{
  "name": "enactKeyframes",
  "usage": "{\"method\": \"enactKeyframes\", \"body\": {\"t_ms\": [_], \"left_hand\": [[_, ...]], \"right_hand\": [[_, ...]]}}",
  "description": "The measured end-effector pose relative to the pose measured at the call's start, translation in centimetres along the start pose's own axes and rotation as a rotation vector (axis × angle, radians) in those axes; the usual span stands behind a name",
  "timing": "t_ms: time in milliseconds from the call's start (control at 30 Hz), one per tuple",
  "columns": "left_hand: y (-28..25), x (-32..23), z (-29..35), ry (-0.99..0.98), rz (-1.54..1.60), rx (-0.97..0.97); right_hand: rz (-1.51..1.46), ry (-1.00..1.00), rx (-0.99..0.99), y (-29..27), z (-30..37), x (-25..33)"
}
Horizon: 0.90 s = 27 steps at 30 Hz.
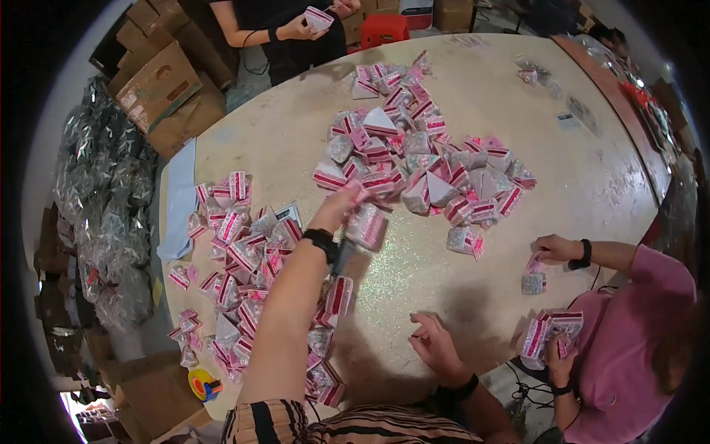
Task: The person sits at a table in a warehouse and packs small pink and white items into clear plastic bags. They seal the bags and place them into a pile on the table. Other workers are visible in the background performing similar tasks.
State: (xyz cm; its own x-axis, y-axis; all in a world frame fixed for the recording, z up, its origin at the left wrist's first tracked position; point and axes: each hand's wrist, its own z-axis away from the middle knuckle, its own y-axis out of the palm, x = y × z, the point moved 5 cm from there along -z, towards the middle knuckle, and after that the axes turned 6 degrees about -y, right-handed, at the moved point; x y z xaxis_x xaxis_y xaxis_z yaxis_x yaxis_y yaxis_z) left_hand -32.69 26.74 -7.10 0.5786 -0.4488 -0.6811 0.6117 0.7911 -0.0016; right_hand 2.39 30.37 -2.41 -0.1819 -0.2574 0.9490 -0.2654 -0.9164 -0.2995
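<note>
One pink-and-white, glittery, cake-slice-shaped wedge (366, 227): held over the pale, glitter-strewn table (414, 277), apparently pinched at its pink far end by the left hand (338, 210). Right hand (436, 345): empty, fingers loosely curled. Judged light, yielding, slick; best gripped across its flat sides.

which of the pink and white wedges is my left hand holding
The slightly blurred wedge hanging just below your left hand, between the two big piles; the others lie on the table or are in co-workers' hands.

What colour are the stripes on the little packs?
The packs have deep pink stripes, clearest in the head view.
</note>
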Motion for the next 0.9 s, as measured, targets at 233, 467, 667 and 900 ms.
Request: {"method": "enactKeyframes", "body": {"t_ms": [233,467,667,900], "left_hand": [[6.8,3.8,5.1,0.317,-0.098,0.312],[2.5,7.6,13.1,0.279,0.349,0.163],[3.0,10.3,16.8,0.237,0.726,0.221],[4.7,14.1,18.4,-0.106,0.865,0.525]], "right_hand": [[0.068,-0.248,-0.132,-4.7,-4.2,5.0],[-0.133,-0.456,-0.379,-11.3,-6.8,13.3],[0.889,-0.038,-0.224,-10.3,-12.5,2.5],[0.844,0.024,-0.266,-5.8,-11.8,-2.0]]}}
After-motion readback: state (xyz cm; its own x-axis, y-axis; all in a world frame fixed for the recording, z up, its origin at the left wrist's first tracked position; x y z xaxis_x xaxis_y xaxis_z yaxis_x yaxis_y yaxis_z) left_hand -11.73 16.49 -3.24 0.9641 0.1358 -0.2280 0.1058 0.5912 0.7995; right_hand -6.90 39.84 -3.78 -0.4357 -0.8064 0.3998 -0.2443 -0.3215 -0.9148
